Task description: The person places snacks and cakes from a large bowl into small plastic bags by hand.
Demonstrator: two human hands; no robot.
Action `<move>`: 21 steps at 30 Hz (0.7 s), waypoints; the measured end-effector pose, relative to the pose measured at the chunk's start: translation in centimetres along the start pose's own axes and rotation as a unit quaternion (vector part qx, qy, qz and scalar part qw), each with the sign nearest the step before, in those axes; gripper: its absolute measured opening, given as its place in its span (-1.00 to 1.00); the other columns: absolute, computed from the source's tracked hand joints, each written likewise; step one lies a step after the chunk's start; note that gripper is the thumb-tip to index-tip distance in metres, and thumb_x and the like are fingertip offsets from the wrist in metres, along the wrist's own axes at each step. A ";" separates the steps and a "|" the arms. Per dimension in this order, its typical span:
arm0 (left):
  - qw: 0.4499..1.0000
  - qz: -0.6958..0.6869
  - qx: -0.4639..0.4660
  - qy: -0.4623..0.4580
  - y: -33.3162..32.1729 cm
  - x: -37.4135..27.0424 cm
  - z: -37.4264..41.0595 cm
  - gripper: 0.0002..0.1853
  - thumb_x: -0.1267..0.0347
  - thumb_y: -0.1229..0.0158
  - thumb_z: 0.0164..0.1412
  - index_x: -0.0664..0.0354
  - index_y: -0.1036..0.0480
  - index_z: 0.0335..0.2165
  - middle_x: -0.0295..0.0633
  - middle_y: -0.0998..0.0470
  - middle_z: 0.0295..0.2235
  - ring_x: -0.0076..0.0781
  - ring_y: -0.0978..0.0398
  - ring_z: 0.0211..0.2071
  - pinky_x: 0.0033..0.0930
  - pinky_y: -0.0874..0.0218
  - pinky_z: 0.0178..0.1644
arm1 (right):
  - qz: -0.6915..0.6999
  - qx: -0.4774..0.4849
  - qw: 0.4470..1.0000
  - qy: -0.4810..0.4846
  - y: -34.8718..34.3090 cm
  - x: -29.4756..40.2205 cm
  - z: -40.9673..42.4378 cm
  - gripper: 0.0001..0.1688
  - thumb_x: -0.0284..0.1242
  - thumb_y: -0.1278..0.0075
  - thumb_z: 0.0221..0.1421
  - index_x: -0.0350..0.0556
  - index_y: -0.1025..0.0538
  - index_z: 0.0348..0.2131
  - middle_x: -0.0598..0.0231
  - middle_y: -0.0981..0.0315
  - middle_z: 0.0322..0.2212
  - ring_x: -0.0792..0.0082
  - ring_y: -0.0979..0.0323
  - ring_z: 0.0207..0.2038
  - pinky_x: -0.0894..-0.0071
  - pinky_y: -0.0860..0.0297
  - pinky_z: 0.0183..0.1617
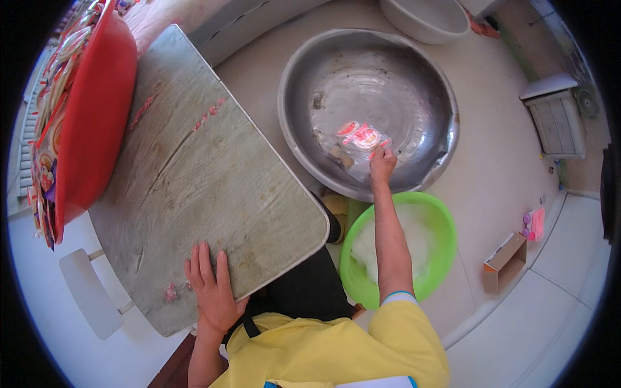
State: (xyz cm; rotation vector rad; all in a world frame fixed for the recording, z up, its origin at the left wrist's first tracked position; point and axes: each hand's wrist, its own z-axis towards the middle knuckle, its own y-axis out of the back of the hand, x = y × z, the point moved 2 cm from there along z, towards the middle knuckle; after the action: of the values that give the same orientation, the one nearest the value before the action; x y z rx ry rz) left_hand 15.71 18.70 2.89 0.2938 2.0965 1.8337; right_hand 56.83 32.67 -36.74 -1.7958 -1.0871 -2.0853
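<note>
My left hand [211, 286] rests palm down on the near edge of a worn grey table [228, 184], fingers spread and holding nothing. Out over a large round metal basin [359, 92] on the floor, my right hand [383, 162] pinches the edge of clear plastic packaging with red and white print [364, 136]. A small brownish piece [341, 156] shows at the packaging's left, partly under clear film; what it is I cannot tell. Below my right forearm stands a green plastic basin [449, 247] with whitish, translucent material [419, 235] inside.
A red plastic basin [99, 116] heaped with printed packets [53, 140] stands on the table's far left. Small reddish scraps [208, 115] lie on the tabletop. A whitish basin [427, 19] is at the top, an open cardboard box [505, 266] on the floor at right, a white stool [91, 294] at left.
</note>
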 end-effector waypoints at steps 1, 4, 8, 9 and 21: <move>1.000 0.003 0.004 -0.006 0.1 0.2 0.1 -0.12 0.14 -0.25 -0.03 0.30 -0.15 0.20 0.34 0.04 0.29 0.39 0.07 0.29 0.39 0.22 0.28 | 0.022 0.010 0.999 -0.040 -2.6 -2.4 0.4 -0.66 -0.40 0.00 0.17 -0.22 -0.42 -0.61 0.32 -0.30 -0.75 0.54 -0.21 -0.71 0.36 -0.13 -0.63; 1.000 0.009 0.006 -0.011 -0.3 0.5 -0.1 -0.17 0.07 -0.17 0.04 0.31 -0.16 0.18 0.40 0.00 0.26 0.44 0.01 0.26 0.43 0.19 0.25 | 0.113 0.052 0.979 -0.161 -8.8 -5.2 0.4 -0.64 -0.42 -0.02 0.08 -0.35 -0.41 -0.65 0.18 -0.39 -0.73 0.43 -0.22 -0.67 0.21 -0.21 -0.53; 1.000 0.019 -0.006 -0.008 -1.1 0.9 -0.6 -0.21 -0.01 -0.05 0.13 0.29 -0.16 0.18 0.42 -0.06 0.23 0.47 -0.07 0.22 0.46 0.16 0.23 | 0.143 0.074 0.944 -0.289 -14.3 -7.5 -1.9 -0.77 -0.46 -0.01 0.12 -0.23 -0.42 -0.54 0.27 -0.38 -0.71 0.41 -0.30 -0.74 0.35 -0.20 -0.66; 1.000 0.014 -0.009 -0.004 -1.1 0.8 -0.8 -0.22 0.00 -0.04 0.14 0.28 -0.16 0.18 0.42 -0.07 0.23 0.47 -0.08 0.22 0.46 0.16 0.23 | 0.108 0.087 0.926 -0.352 -14.7 -7.9 -2.5 -0.76 -0.45 -0.02 0.08 -0.31 -0.45 -0.52 0.18 -0.45 -0.65 0.31 -0.38 -0.67 0.28 -0.30 -0.56; 1.000 0.000 0.003 0.022 -1.1 0.6 -1.5 -0.22 0.08 -0.15 0.04 0.16 -0.17 0.19 0.36 -0.07 0.24 0.41 -0.05 0.25 0.48 0.20 0.23 | -0.346 0.108 0.931 -0.036 -11.5 -0.7 -1.6 -0.32 -0.17 -0.02 0.13 -0.21 -0.33 0.13 -0.14 -0.21 0.18 -0.10 -0.25 0.18 -0.05 -0.28 0.17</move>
State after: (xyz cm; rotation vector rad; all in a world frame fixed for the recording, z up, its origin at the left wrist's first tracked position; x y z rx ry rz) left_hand 14.62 17.37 1.93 0.2562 2.1316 1.8505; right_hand 49.19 39.64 -41.99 -1.5220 -2.1217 -2.1034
